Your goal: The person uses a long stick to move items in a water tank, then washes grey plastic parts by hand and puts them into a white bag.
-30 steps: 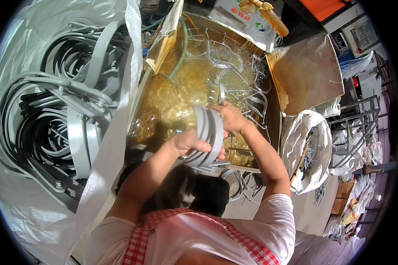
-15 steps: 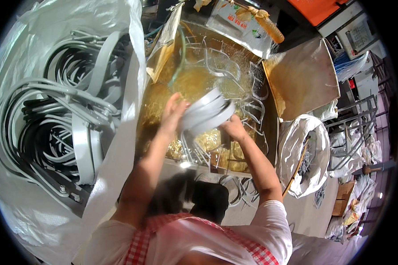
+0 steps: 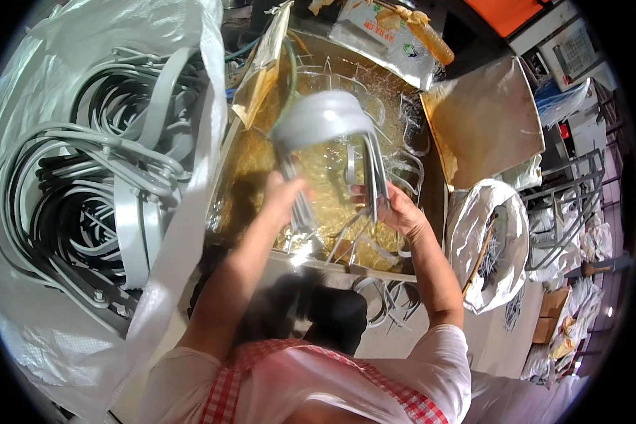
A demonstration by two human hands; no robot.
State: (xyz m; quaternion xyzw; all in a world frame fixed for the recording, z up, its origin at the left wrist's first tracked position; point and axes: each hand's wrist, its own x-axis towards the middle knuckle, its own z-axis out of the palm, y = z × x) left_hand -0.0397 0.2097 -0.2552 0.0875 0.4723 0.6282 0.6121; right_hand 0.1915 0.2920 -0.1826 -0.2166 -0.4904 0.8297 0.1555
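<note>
A bundle of grey U-shaped bands, slightly blurred, is held arch-up over a tank of yellowish liquid. My left hand is closed around the bundle's left leg, its fingers partly hidden behind the bands. On the other leg, my right hand has its fingers wrapped round the ends. Some thinner loose ends hang below, between the hands. Several bent wire-like pieces show in the liquid along the tank's right side.
At the left stands a big white sack with many grey curved bands. A stained board leans at the tank's right, above a white bag of thin grey pieces. More bands lie on the floor. A hose enters the tank.
The bundle has turned from lying sideways to arch-up and moved a little away from me. My left hand has come down onto its left leg; my right hand has shifted slightly right.
</note>
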